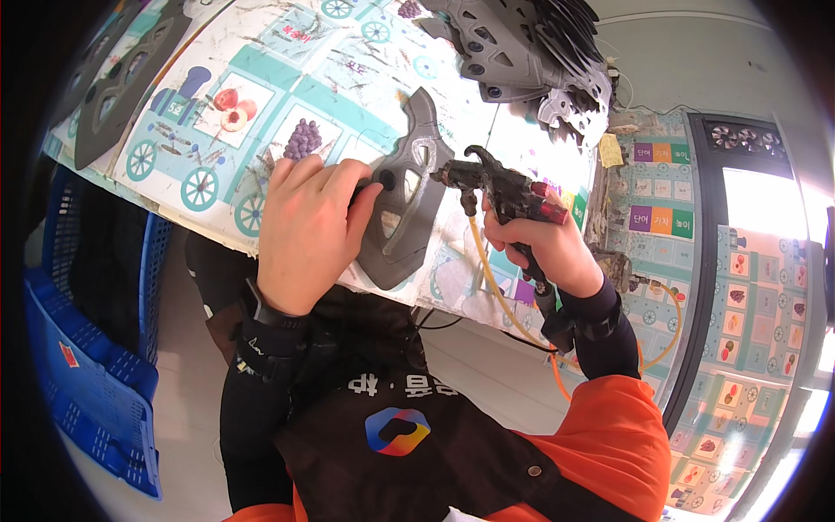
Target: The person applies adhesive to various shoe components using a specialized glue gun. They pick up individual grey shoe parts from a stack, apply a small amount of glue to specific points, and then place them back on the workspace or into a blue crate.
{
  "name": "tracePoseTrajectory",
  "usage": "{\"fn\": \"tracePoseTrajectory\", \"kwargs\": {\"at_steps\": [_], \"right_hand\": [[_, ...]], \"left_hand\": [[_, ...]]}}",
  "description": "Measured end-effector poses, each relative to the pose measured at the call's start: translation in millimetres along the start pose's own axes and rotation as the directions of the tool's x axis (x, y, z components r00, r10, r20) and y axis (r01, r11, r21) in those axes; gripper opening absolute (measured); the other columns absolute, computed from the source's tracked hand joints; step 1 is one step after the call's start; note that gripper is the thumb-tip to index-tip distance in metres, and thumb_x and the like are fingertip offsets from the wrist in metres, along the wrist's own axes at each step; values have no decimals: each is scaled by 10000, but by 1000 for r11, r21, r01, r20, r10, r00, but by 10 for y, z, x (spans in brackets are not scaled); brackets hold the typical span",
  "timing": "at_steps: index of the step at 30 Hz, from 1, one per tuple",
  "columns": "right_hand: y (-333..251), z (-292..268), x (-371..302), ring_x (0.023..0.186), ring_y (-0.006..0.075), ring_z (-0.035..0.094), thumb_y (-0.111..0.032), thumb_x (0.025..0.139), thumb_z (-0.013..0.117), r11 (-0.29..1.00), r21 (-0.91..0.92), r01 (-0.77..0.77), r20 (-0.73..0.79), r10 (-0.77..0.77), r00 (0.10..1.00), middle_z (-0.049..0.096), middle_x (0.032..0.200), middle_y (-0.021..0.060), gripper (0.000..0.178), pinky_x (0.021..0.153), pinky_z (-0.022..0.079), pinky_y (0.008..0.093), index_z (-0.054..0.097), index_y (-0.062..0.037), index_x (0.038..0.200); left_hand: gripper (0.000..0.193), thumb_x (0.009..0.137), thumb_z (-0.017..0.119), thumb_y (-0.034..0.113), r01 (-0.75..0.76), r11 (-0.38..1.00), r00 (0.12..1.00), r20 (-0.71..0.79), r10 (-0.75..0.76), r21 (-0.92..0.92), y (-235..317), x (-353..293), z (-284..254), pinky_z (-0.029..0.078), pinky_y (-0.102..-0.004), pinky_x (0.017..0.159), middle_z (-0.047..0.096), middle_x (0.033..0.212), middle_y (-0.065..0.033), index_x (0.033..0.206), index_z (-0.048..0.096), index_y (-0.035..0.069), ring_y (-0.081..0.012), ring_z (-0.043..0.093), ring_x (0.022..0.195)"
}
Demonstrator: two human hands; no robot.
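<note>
A dark grey moulded panel with curved edges and cut-out holes lies near the front edge of the table. Shiny, wet-looking streaks show around its openings. My left hand rests at the panel's left edge, fingers curled and thumb against it, closed on that edge. In my right hand is a black spray gun with red knobs at its back, its nozzle pointing left just beside the panel's upper right. My fingers wrap round its handle. From the gun a yellowish hose hangs down past the table edge.
Printed sheets with fruit pictures cover the stained table. Similar grey panels are piled at the far right, and another grey panel lies at far left. Blue plastic baskets stand below on the left. A patterned wall rises at right.
</note>
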State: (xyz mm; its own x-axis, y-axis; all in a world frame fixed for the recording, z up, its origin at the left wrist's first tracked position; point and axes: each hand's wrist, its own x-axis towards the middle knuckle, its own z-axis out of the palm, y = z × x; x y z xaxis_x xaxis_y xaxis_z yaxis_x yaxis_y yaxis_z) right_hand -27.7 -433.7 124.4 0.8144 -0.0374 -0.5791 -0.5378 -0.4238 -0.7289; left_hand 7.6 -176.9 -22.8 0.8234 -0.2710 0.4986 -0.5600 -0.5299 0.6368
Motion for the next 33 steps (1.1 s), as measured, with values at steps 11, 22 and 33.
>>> {"fn": "tracePoseTrajectory", "kwargs": {"at_steps": [11, 22, 33], "right_hand": [[2, 70, -43, 545, 34, 447, 17, 865, 645, 1000, 9, 17, -8, -17, 1000, 605, 785, -19, 269, 521, 332, 236, 671, -22, 1130], [-109, 142, -29, 580, 29, 475, 26, 861, 671, 999, 39, 9, 35, -10, 999, 627, 800, -15, 266, 531, 345, 224, 667, -18, 1123], [-114, 196, -87, 685, 39, 548, 34, 828, 676, 998, 64, -8, 80, 3, 997, 649, 873, -13, 298, 579, 391, 227, 654, 3, 1123]], "left_hand": [[170, 925, 825, 137, -1, 1000, 1000, 8, 1, 12, -6, -6, -3, 447, -409, 812, 750, 907, -31, 1043, 713, 87, -261, 650, 825], [183, 925, 826, 137, -1, 1000, 1000, -1, 1, 2, -8, -9, 6, 447, -409, 811, 753, 917, -32, 1057, 711, 84, -265, 647, 823], [172, 938, 814, 149, -1, 1000, 1000, -2, 1, -8, 0, 0, -3, 452, -413, 822, 744, 909, -41, 1056, 708, 83, -271, 651, 840]]}}
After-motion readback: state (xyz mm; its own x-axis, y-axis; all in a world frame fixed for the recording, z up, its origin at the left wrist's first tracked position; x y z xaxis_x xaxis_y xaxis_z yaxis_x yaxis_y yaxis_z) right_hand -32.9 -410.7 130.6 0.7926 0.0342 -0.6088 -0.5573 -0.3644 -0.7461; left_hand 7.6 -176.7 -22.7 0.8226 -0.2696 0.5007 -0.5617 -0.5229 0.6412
